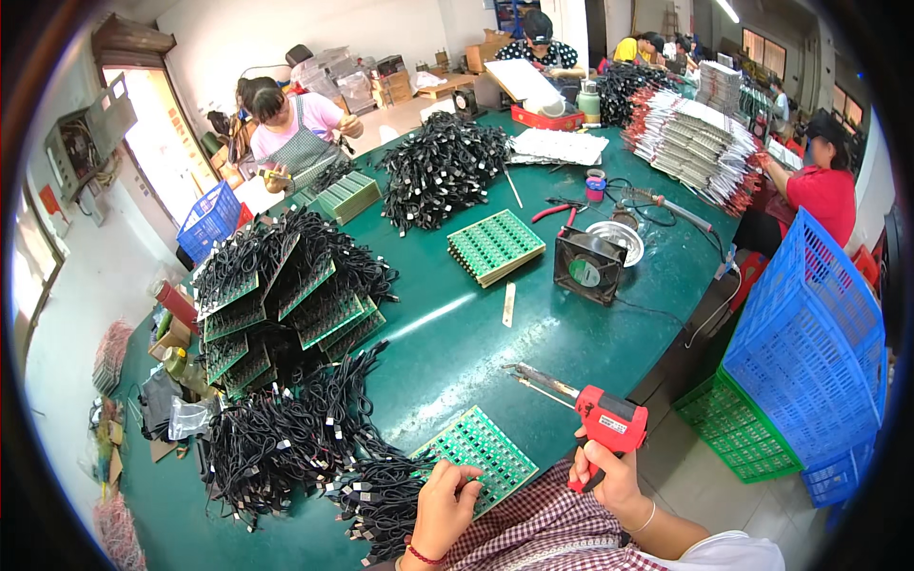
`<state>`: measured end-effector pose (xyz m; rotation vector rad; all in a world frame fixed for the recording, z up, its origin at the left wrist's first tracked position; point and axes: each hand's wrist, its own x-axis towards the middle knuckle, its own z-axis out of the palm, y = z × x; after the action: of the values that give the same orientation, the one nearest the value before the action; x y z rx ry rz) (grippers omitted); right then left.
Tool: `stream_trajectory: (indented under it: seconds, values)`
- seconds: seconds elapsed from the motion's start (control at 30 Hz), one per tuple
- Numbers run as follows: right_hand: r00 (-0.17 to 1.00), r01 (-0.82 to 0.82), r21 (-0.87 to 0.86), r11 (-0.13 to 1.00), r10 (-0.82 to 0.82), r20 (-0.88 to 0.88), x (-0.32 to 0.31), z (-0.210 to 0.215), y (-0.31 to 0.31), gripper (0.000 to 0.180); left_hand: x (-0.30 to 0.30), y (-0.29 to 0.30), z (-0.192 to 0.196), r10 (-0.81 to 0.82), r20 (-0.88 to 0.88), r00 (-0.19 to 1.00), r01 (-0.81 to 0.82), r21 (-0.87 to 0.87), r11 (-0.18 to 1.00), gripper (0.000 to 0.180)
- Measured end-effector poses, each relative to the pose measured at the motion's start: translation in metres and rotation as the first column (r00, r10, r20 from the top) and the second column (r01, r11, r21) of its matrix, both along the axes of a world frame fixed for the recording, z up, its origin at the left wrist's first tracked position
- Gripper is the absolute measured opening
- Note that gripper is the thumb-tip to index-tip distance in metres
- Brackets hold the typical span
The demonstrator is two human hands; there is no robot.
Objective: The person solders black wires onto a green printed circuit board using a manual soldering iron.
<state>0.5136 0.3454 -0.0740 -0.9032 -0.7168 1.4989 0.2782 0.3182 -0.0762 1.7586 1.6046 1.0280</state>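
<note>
My right hand (611, 476) is wrapped round the black grip of a red soldering gun (611, 419), its metal tip pointing left above the table. Below that tip, at the table's near edge, lies a green circuit board panel (490, 457) with rows of small pads. My left hand (446, 504) is at the panel's left edge, thumb and fingers pinched together; what is between them is too small to make out. A pile of black cables (376, 490) with metal plugs lies just left of this hand.
Cabled boards are stacked in a tall pile (286, 305) at left. A panel stack (495, 246), a small black fan (588, 266) and a soldering iron (681, 211) lie farther off. Blue crates (809, 333) stand at right. Co-workers sit around the table.
</note>
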Motion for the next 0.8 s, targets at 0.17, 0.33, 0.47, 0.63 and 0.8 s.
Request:
stream_trajectory:
  seconds: [0.17, 0.33, 0.47, 0.63, 0.8]
  values:
    - [1.000, -0.018, 0.014, 1.000, 0.018, 0.000, -0.002, -0.001, 0.002, 0.026, 0.001, 0.002, 0.002, 0.002, 0.002, 1.000, -0.002, 0.003, 1.000, 0.016]
    - [0.986, -0.119, -0.095, 0.988, 0.107, -0.127, -0.021, 0.002, -0.008, 0.027, 0.000, -0.004, 0.009, -0.015, -0.072, 0.997, 0.021, 0.087, 0.996, 0.020]
    - [0.976, -0.220, -0.133, 0.966, 0.217, -0.037, -0.043, -0.004, -0.027, 0.035, 0.009, -0.018, 0.015, 0.004, -0.096, 0.995, 0.010, 0.146, 0.989, 0.012]
    - [0.935, -0.354, -0.131, 0.926, 0.346, -0.080, -0.061, -0.008, -0.030, 0.034, 0.013, -0.026, 0.022, -0.013, 0.023, 1.000, 0.009, 0.148, 0.989, 0.010]
    - [0.913, -0.408, -0.211, 0.888, 0.404, -0.060, -0.064, 0.000, -0.035, 0.036, 0.012, -0.029, 0.031, -0.013, 0.100, 0.995, 0.006, 0.072, 0.997, 0.015]
